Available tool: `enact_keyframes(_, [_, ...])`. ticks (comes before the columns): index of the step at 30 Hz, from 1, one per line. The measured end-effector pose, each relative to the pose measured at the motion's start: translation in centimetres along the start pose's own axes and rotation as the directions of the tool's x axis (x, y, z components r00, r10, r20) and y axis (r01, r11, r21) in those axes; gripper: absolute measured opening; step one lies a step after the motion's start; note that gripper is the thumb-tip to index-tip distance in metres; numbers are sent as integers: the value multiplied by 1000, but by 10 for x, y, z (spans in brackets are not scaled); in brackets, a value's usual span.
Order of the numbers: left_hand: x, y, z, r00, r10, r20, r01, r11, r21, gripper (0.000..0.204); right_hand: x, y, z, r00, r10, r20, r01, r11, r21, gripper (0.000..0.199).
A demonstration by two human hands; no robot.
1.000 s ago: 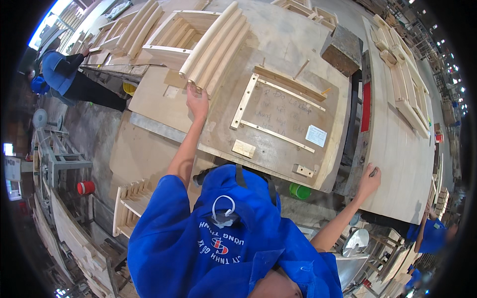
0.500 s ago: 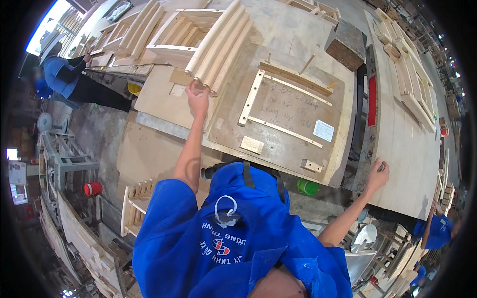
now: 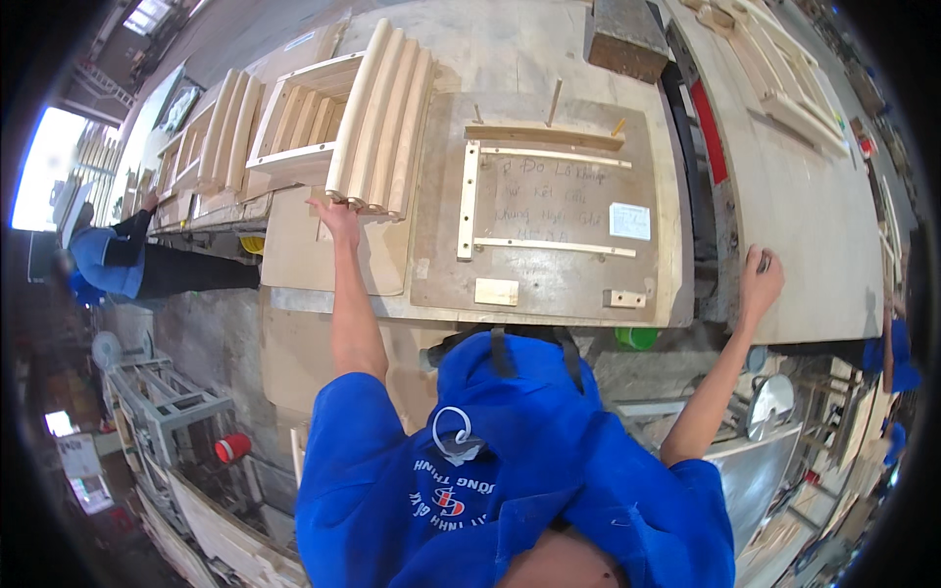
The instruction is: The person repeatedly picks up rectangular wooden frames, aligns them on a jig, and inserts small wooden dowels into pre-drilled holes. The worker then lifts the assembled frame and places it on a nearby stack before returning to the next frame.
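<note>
At the left of the bench my left hand [image 3: 339, 221] has its thumb spread away to the side. Its fingers touch the near ends of several round-edged wooden bars [image 3: 377, 127], which lie side by side against a slatted wooden frame [image 3: 294, 122]. My right hand [image 3: 761, 284] is closed over the right-hand table, around a small dark object [image 3: 766, 263] whose kind I cannot make out. Between the hands lies a brown board [image 3: 549, 279] with handwriting on it. Pale wooden strips [image 3: 469, 201], upright pegs [image 3: 555, 103] and a small wood block [image 3: 497, 291] sit on the board.
A dark, heavy block [image 3: 629, 41] stands at the far edge, beside the gap between the tables. Another wooden frame [image 3: 799, 93] lies on the right table [image 3: 814, 216]. A co-worker in blue [image 3: 108, 260] stands at the left. Below the bench is a green container [image 3: 637, 338].
The view has turned, so the bench looks straighter. My left thumb has spread away from the bar ends, where thumb and fingers were closer together. My right hand stays closed over the right table.
</note>
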State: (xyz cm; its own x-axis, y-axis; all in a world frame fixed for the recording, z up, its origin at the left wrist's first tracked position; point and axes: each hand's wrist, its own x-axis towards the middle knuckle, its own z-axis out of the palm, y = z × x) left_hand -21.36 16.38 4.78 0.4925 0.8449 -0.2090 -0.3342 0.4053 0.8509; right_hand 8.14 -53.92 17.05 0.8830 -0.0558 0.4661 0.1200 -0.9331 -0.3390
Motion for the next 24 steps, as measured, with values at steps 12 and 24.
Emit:
enact_keyframes(12, [5, -24, 45, 959, 128, -253, -151, 986, -75, 99, 0, 0, 1, 1000, 2, -9, -2, 1000, -27, 47])
enact_keyframes(24, [16, -22, 25, 966, 217, -144, -215, 976, 30, 76, -2, -16, -6, 1000, 16, -4, -16, 998, -67, 48])
